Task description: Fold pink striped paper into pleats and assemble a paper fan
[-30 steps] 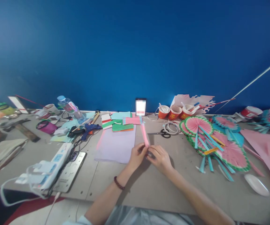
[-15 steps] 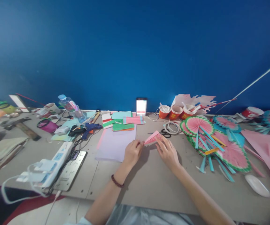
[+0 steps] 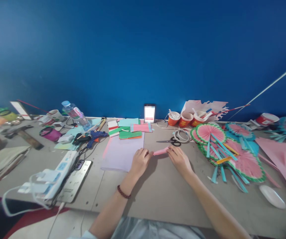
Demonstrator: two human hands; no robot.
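A narrow strip of folded pink paper (image 3: 160, 151) stretches between my two hands, just above the table. My left hand (image 3: 140, 162) pinches its left end, fingers curled. At the other end, my right hand (image 3: 180, 160) grips the paper with the fingers pressed together. Behind the paper lie black-handled scissors (image 3: 175, 142), touched by neither hand. To the left of my left hand is a lilac paper sheet (image 3: 121, 154). Pleated pink paper fans (image 3: 211, 133) with green edges lie right of my right hand.
Along the wall stand red paper cups (image 3: 186, 120) and a phone (image 3: 149, 114). Left are a power strip (image 3: 62, 174), a phone (image 3: 75, 181), a blue glue gun (image 3: 93, 136), a bottle (image 3: 75, 114) and a hammer (image 3: 27, 137). A white mouse (image 3: 272, 196) lies right.
The pink paper was fanned out at its right end and is now squeezed into a narrow strip. My right hand has closed on that end.
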